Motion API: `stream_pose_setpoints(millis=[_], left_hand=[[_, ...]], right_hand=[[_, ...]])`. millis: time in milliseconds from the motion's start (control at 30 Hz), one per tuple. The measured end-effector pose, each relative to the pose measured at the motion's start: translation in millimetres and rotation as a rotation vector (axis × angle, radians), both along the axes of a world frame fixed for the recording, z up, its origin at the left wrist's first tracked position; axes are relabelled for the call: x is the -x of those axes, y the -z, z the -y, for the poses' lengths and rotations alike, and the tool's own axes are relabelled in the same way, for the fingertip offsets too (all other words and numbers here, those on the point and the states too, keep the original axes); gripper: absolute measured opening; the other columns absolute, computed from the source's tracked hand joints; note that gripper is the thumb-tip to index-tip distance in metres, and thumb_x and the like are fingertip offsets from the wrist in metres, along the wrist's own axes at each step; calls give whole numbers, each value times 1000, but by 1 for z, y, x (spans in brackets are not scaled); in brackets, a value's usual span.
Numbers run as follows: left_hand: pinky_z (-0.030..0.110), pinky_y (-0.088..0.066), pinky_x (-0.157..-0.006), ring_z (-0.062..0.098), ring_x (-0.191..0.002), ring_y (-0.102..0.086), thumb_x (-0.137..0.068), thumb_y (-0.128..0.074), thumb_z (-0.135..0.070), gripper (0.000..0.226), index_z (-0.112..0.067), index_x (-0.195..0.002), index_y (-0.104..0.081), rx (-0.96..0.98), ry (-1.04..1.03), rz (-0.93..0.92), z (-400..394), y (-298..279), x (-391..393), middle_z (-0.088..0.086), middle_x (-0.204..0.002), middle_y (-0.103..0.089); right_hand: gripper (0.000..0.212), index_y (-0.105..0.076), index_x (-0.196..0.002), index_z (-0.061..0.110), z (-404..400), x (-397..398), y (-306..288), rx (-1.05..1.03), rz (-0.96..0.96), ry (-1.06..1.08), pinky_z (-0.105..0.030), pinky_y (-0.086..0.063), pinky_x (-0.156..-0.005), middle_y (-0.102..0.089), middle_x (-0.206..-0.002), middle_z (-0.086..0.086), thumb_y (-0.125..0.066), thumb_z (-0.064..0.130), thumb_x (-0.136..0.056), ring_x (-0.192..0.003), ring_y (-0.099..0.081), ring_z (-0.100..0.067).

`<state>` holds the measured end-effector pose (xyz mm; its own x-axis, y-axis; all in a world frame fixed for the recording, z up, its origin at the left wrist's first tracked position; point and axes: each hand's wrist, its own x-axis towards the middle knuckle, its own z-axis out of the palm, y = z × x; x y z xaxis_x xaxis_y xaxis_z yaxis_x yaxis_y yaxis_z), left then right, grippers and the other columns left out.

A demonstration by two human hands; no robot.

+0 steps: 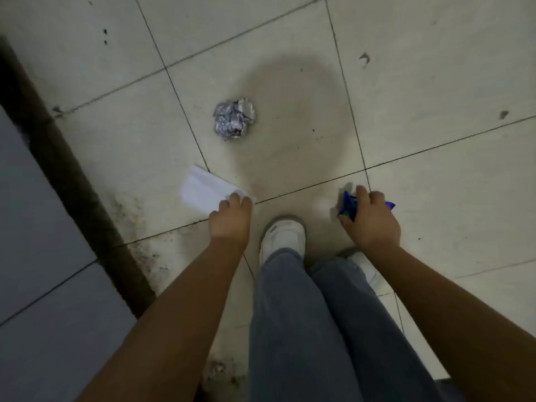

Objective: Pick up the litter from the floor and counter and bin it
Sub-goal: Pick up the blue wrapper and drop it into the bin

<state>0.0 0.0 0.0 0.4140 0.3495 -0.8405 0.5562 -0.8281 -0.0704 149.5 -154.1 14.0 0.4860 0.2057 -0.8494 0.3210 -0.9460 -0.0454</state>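
A folded white paper [203, 190] lies on the tiled floor, and my left hand [230, 220] has its fingers curled over the paper's near corner. A blue wrapper [348, 206] sits crumpled under my right hand [369, 217], whose fingers are closed around it. Farther ahead a crumpled silver foil ball [234, 116] rests on the floor, untouched by either hand. No bin or counter top with litter is in sight.
A grey cabinet front [37, 256] with a dark, dirty base strip [75, 181] runs along the left. My jeans-clad legs and a white shoe [282, 236] stand between my arms. Pale floor tiles [435, 82] with small dark specks stretch ahead and to the right.
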Motion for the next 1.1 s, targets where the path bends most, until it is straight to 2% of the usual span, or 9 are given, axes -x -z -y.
stream_pose_setpoints(millis=[67, 267, 467, 600, 667, 767, 933, 1033, 1100], left_hand=[[16, -47, -36, 19, -48, -66, -9, -91, -13, 69, -16, -77, -77, -53, 6, 133, -3, 30, 12, 7, -77, -75], [21, -49, -37, 27, -47, -67, -23, -90, 2, 56, -6, -77, -77, -19, 176, 305, -9, 60, 11, 13, -71, -75], [15, -42, -28, 24, -34, -62, 0, -85, 5, 52, -3, -50, -71, 69, 232, 330, -5, 22, -5, 12, -48, -68], [12, -39, -28, 21, -32, -58, -22, -76, 14, 29, -3, -43, -64, 94, 273, 396, 9, -56, -43, 10, -43, -60], [20, -49, -41, 25, -64, -69, -56, -71, 12, 19, -1, -71, -69, 102, 261, 309, 19, -113, -75, 15, -75, -68], [31, -50, -83, 24, -117, -50, -95, -44, -3, 27, -6, -120, -53, 122, 254, 120, 42, -194, -114, 10, -127, -51], [30, -50, -83, 23, -112, -55, -99, -39, -7, 28, -9, -123, -54, 165, 325, 256, 91, -327, -193, 8, -123, -55], [29, -49, -82, 23, -108, -58, -101, -37, -13, 28, -9, -120, -57, 225, 341, 393, 133, -391, -240, 8, -119, -59], [29, -48, -83, 23, -108, -59, -101, -36, -16, 30, -9, -119, -59, 272, 365, 460, 167, -423, -270, 9, -119, -61]], right_hand=[[54, -32, -137, 8, 0, 0, 19, -1, 38, 19, -44, -52, -85, -41, -137, -19, -55, 27, -92, -116, -53, -36], [32, -46, -123, 1, 1, -2, 42, 2, 14, 16, -36, -49, -87, -52, -126, -18, -50, 14, -94, -108, -57, -31], [30, -48, -121, 1, 3, -5, 11, -14, 1, 1, -38, -47, -77, -55, -123, -19, -48, 13, -94, -104, -58, -35], [23, -54, -111, 1, 8, -9, -57, -104, -4, 150, -35, -44, -69, -62, -114, -18, -51, 8, -90, -100, -60, -34], [28, -53, -117, 2, 13, -17, -105, -155, 8, 255, -36, -46, -72, -64, -115, -19, -51, 8, -90, -103, -60, -33], [41, -46, -131, 6, 30, -38, -188, -234, 27, 449, -39, -48, -79, -63, -118, -20, -51, 4, -90, -102, -59, -31], [30, -58, -115, 0, 89, -81, -320, -375, 171, 770, -17, -31, -54, -66, -108, -20, -49, -7, -87, -80, -48, -17], [31, -56, -117, -2, 140, -105, -384, -381, 305, 953, -4, -39, -55, -65, -110, -21, -49, -7, -88, -82, -49, -18], [29, -56, -116, -3, 181, -116, -420, -365, 423, 1075, -10, -34, -57, -65, -108, -23, -51, -6, -88, -83, -54, -25]])
